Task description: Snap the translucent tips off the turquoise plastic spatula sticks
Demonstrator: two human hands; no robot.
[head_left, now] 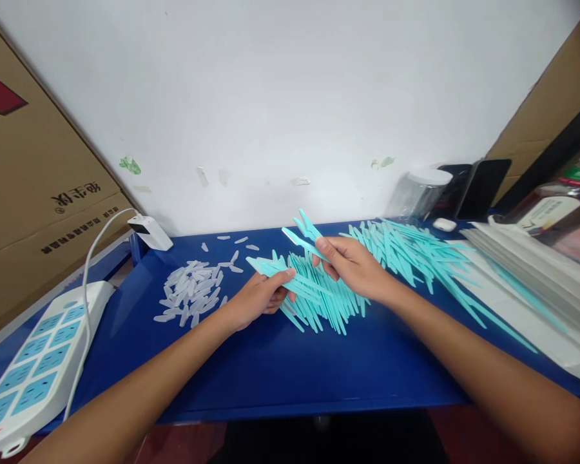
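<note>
Currently, I see the left hand (261, 298) pinching a few turquoise strips (267, 265) under its thumb; the right hand (348, 263) grips forked turquoise pieces (311, 231), jutting up-left beyond its thumb; the strip pile (336, 303) lies beneath, between both hands.

Makeshift work corner, poss. in a home; can't tell for sure. Signs: blue table (290, 380) up against a scuffed white wall (251, 96) w/ torn sticker bits (130, 165); big cardboard box (33, 161) at left; multi-socket pwr strip (43, 361) near left; lidded jar (414, 198) far right, btl (551, 205) at right; loose piles of teal plastic pcs (326, 299) & small clear pcs (193, 290).
</note>
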